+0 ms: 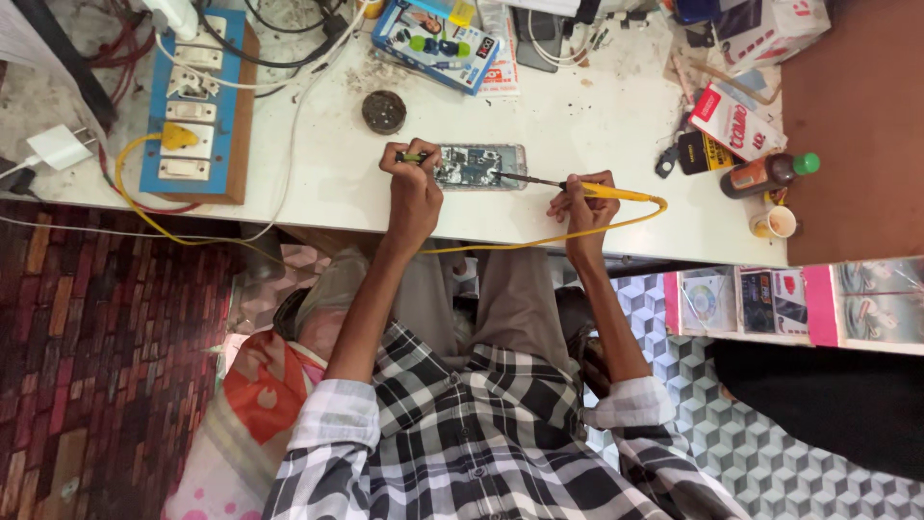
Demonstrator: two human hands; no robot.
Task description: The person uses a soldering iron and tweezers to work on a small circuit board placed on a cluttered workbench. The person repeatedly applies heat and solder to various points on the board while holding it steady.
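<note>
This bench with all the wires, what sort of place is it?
Probably a small phone repair stall: an opened phone lies on the white bench, the right hand holds a yellow soldering iron to it, and a switch board sits nearby.

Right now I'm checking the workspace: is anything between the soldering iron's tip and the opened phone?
Nothing visible. The right hand holds the soldering iron, tip on the opened phone; the left hand steadies its left end.

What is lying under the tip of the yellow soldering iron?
An opened phone with its circuit board exposed lies on the white table, under the soldering iron in the right hand. The left hand covers the phone's left end.
</note>
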